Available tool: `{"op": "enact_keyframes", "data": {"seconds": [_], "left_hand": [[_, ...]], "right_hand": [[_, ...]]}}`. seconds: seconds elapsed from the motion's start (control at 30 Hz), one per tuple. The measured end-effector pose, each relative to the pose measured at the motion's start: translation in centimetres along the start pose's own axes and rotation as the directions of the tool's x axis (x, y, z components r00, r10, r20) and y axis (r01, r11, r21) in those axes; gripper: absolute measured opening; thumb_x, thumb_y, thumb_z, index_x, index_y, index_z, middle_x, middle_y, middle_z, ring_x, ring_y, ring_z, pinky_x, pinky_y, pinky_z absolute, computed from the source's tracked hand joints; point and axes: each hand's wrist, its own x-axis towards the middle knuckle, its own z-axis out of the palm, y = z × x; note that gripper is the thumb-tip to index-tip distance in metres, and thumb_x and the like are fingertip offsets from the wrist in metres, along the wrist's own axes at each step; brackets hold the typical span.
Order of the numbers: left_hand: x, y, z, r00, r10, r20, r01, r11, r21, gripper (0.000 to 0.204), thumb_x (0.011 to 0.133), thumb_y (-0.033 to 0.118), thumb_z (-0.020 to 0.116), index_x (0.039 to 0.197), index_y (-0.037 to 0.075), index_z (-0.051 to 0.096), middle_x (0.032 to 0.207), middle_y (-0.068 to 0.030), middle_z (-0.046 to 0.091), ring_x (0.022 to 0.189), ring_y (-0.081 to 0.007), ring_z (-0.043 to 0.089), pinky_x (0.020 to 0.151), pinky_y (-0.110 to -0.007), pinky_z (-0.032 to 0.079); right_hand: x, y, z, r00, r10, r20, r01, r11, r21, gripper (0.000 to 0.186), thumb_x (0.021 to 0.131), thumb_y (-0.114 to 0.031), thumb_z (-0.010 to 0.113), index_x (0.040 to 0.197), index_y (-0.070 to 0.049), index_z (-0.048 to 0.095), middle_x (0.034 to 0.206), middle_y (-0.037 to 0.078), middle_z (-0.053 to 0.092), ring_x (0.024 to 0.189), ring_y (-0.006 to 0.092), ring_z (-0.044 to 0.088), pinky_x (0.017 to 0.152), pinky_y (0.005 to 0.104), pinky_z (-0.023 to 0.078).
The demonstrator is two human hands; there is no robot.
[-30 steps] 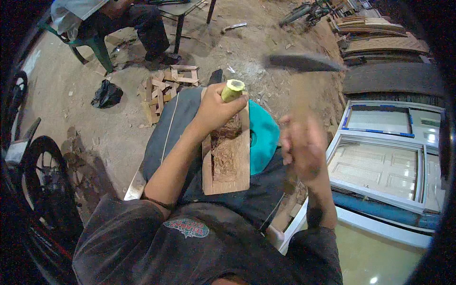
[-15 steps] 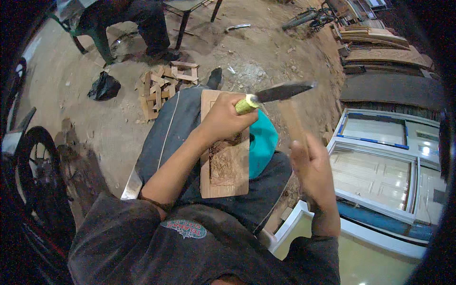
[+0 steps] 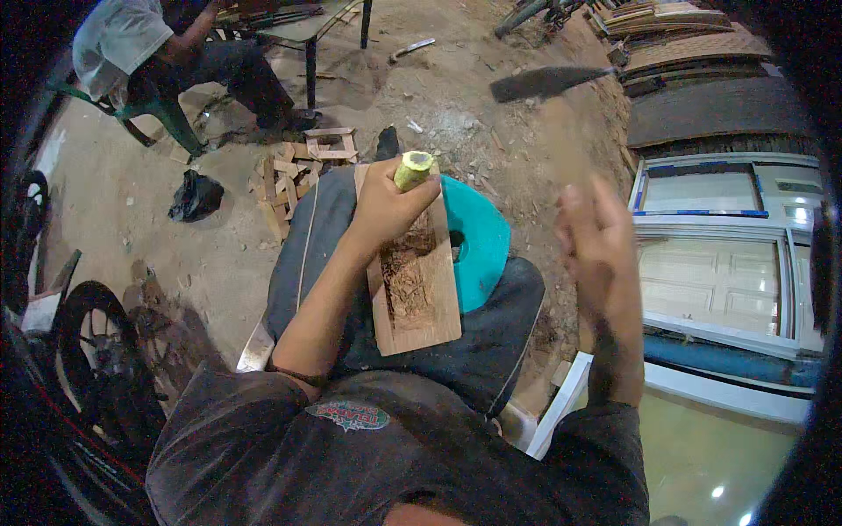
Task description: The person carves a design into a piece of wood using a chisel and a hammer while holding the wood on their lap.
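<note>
A wooden board [image 3: 430,335] with a rough, chipped-out recess lies lengthwise across my lap. My left hand [image 3: 386,209] is wrapped round the yellow handle of a chisel [image 3: 413,170], held upright over the board's far part. The chisel's blade is hidden beneath the fist. Off to the right, my right hand [image 3: 598,230] grips a hammer [image 3: 548,82] by its pale wooden handle. The hammer's dark head is raised, apart from the chisel, and smeared by motion. Beside the board, a teal disc-like thing [image 3: 484,250] with a dark hole rests on my thigh.
Wood offcuts [image 3: 285,184] and a black plastic bag [image 3: 196,195] lie on the dirt floor. Another person [image 3: 132,53] sits at a table at the far left. White framed panels [image 3: 710,272] and stacked boards [image 3: 702,105] line the right. A motorcycle wheel [image 3: 96,320] is at the left.
The hammer has swung up and to the right, away from the chisel, with my right hand. My left hand keeps its grip on the chisel. The board appears slightly turned as the view shifts.
</note>
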Motion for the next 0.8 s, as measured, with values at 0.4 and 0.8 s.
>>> {"op": "enact_keyframes", "data": {"seconds": [0.4,0.8], "left_hand": [[-0.3,-1.4,0.9,0.999,0.023,-0.026,-0.021,0.998,0.066,0.016,0.081,0.014,0.066,0.072,0.003,0.059,0.064,0.0030,0.056,0.059,-0.0053,0.049,0.054,-0.025,0.039],[-0.5,0.0,-1.0,0.997,-0.062,-0.040,0.057,0.990,-0.133,0.017,0.080,0.015,0.069,0.070,0.005,0.059,0.061,0.0036,0.055,0.053,-0.0044,0.049,0.049,-0.023,0.038]], "right_hand": [[-0.9,0.7,1.3,0.990,-0.118,0.080,0.128,0.982,-0.136,0.026,0.095,-0.035,0.054,0.098,-0.009,0.056,0.062,-0.002,0.046,0.052,0.0029,0.044,0.046,0.0185,0.035],[-3.7,-0.8,0.2,0.981,0.193,0.023,-0.180,0.856,0.484,0.039,0.094,-0.043,0.053,0.099,-0.005,0.051,0.062,0.000,0.046,0.045,0.0056,0.039,0.040,0.0196,0.030]]}}
